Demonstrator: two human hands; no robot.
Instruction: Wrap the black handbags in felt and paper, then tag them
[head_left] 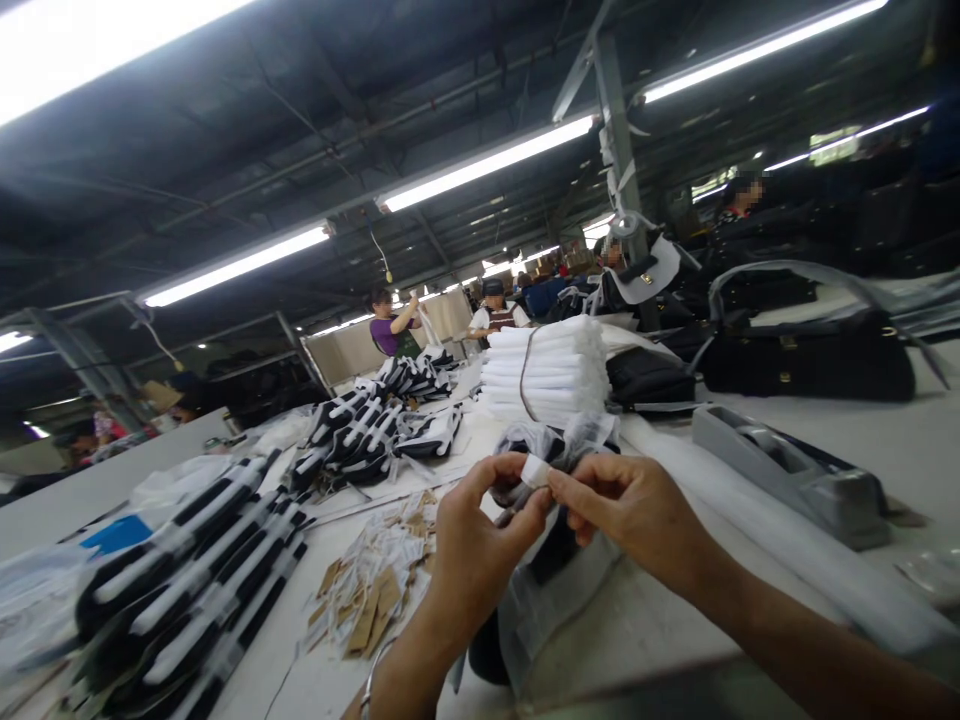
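Observation:
My left hand [480,535] pinches a small white piece [535,471], like a folded strip of paper or tape, between thumb and index finger. From the other side, the closed fingertips of my right hand [637,505] grip its edge. Both hands are raised over the near table edge. Beneath and behind them lies a dark item with greyish, filmy wrapping [559,600], partly hidden by my hands. To the left of my left hand lies a loose heap of brown and white tags with strings [375,590].
A banded stack of white wrapped pieces [555,365] stands beyond my hands. Black items with white wrapping [202,580] lie in piles on the left. At right are a grey tape dispenser [795,475], a long white roll [772,545] and a black handbag [817,355]. Other people work farther back.

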